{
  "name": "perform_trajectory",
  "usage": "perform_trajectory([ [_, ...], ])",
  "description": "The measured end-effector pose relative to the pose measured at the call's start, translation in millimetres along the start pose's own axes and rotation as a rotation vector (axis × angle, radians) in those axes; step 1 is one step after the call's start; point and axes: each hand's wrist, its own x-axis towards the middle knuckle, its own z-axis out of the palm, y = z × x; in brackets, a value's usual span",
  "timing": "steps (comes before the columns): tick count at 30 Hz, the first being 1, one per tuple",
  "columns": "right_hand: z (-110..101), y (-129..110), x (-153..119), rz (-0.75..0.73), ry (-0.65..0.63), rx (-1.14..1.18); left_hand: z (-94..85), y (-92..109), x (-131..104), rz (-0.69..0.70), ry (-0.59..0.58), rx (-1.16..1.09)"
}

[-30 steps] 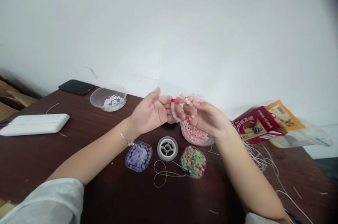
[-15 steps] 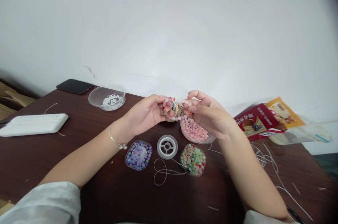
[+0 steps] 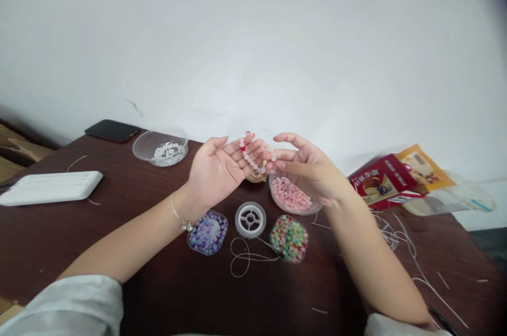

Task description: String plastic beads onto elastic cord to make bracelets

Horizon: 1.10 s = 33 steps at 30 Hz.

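Observation:
A bead bracelet (image 3: 246, 156) of pale pink, white and red beads lies in a loop across the fingers of my left hand (image 3: 216, 167). That hand is palm up, its fingers stretched out and the thumb apart. My right hand (image 3: 309, 161) pinches the right side of the loop between thumb and fingers. Below the hands are a white spool (image 3: 251, 220), a box of purple and blue beads (image 3: 208, 233) and a box of green, red and white beads (image 3: 289, 239). A bowl of pink beads (image 3: 291, 194) is partly behind my right hand.
A clear bowl of white beads (image 3: 169, 152) and a black phone (image 3: 112, 130) stand at the back left. At the left lies a white power-bank-like block (image 3: 51, 188). Snack packets (image 3: 390, 180) and tangled cord (image 3: 390, 233) lie at the right. A looped thread (image 3: 249, 258) lies in front.
My left hand has opened out flat from its grip, and the bracelet now lies over its fingers. My right hand stays in nearly the same place, still at the beads.

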Motion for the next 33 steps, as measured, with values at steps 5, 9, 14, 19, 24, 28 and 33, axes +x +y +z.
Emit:
perform_trajectory([
  [5,1,0,0,-0.017,0.001,0.019,-1.9,-5,0,-0.016,-0.017,-0.021],
  [9,2,1,0,-0.013,0.013,0.026,-3.9,-6,2,-0.033,0.029,-0.053],
  [14,5,2,-1,-0.009,0.007,0.008,-3.7,-11,4,0.039,0.024,0.083],
  [19,5,2,-1,-0.019,0.015,0.018,-4.0,-15,-1,0.171,-0.062,0.29],
  [24,2,3,0,-0.06,0.082,-0.038,-4.6,-15,-6,0.313,-0.053,0.505],
  [28,4,7,-2,-0.104,0.091,-0.265,-3.5,-16,-9,0.35,-0.042,0.548],
  [33,13,9,-8,-0.283,0.169,-0.548,-5.2,-19,-12,0.432,-0.095,0.588],
])
